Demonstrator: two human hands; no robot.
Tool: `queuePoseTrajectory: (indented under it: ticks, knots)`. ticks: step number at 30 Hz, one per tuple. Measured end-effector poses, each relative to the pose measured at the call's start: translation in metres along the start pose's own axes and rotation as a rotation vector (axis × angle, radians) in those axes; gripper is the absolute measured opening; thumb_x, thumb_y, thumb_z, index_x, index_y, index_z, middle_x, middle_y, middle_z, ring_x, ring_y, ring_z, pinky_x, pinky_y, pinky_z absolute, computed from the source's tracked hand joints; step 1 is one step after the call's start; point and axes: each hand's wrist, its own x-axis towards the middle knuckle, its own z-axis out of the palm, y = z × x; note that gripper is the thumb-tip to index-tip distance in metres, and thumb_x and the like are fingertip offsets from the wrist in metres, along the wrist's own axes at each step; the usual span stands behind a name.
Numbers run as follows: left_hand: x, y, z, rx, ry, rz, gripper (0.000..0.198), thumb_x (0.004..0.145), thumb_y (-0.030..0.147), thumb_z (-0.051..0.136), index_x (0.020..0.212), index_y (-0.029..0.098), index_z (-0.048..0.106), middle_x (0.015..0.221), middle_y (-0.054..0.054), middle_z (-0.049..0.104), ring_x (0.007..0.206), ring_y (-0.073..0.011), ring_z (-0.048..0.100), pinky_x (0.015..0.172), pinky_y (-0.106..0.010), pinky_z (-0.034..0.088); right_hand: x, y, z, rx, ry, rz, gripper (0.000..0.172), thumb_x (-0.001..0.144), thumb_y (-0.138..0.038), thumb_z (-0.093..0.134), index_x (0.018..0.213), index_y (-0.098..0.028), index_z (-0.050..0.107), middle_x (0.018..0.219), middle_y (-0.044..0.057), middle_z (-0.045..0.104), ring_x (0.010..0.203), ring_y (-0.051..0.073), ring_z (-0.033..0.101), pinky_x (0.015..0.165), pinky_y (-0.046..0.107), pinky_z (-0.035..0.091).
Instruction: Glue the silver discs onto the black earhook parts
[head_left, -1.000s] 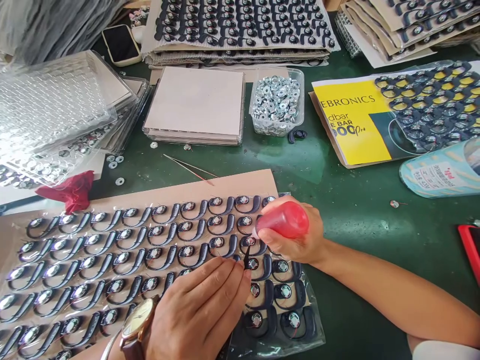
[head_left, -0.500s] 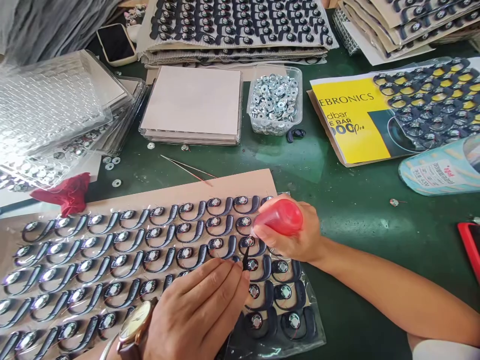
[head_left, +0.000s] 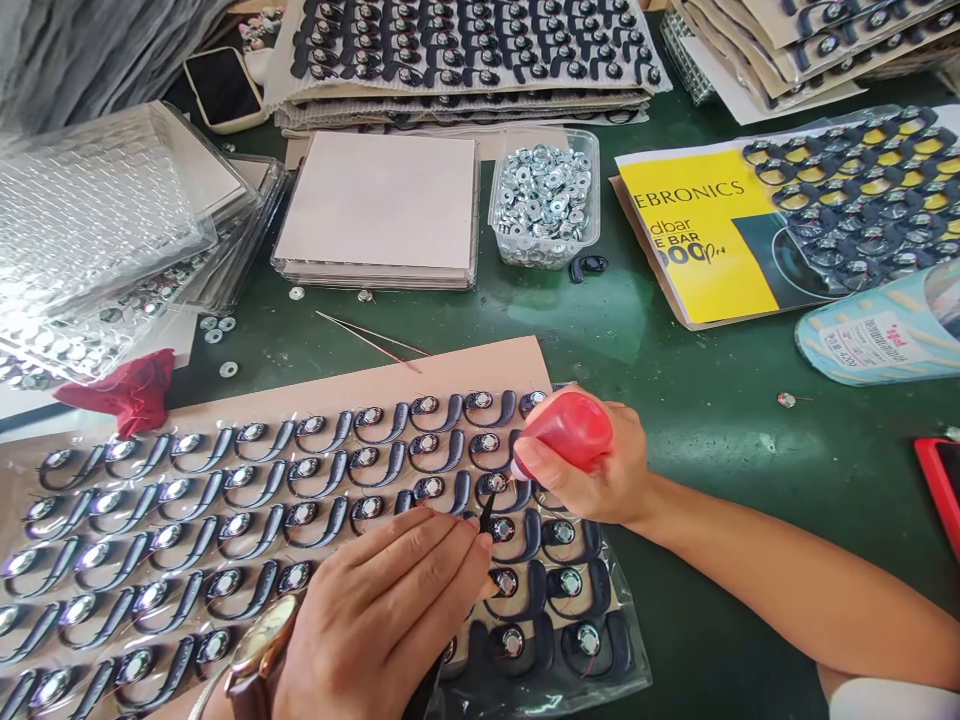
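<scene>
Rows of dark ear-hook earphone shells [head_left: 386, 460], each with a round silver speaker and fine red wires, lie on a plastic-covered tan sheet [head_left: 495, 362]. My right hand [head_left: 619, 480] is wrapped around a red squeeze bottle [head_left: 571, 428], its pale tip pointing down and left beside one speaker [head_left: 495, 484]. From the lower side, my left hand [head_left: 397, 610] pinches black tweezers [head_left: 487, 512], whose points reach that same speaker. The left hand rests over several shells and hides them. Whether the bottle tip touches anything I cannot tell.
Behind the sheet stand a tub of metal washers [head_left: 544, 200], a stack of covered cards [head_left: 375, 205] and piled shell sheets [head_left: 465, 100]. A second pair of tweezers [head_left: 367, 340] lies nearby. Clear plastic trays [head_left: 97, 200] are left; a blue patterned cylinder [head_left: 870, 335] lies right.
The bottle has moved slightly right, its tip drawing a little away from the speaker. My left hand and the tweezers have shifted slightly left and up. Both hands keep their hold.
</scene>
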Motion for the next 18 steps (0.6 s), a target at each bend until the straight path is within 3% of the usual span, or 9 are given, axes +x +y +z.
queuePoseTrajectory:
  ticks: [15, 18]
  knots:
    - [0.016, -0.015, -0.007, -0.230, 0.107, -0.228, 0.027, 0.081, 0.001, 0.058, 0.103, 0.012, 0.067, 0.095, -0.005, 0.074, 0.089, -0.0141, 0.068, 0.080, -0.027, 0.057, -0.006, 0.000, 0.003, 0.041, -0.059, -0.038, 0.021, 0.080, -0.036, 0.073, 0.070, -0.019, 0.064, 0.064, 0.000, 0.068, 0.055, 0.013, 0.063, 0.051, 0.023, 0.052]
    - [0.015, -0.015, -0.008, -0.215, 0.108, -0.219, 0.026, 0.081, 0.002, 0.058, 0.104, 0.011, 0.067, 0.095, -0.005, 0.074, 0.090, -0.0143, 0.068, 0.081, -0.027, 0.056, 0.001, -0.004, -0.002, 0.124, -0.021, 0.035, 0.023, 0.079, -0.037, 0.074, 0.070, -0.019, 0.064, 0.061, 0.000, 0.066, 0.051, 0.012, 0.061, 0.048, 0.024, 0.050]
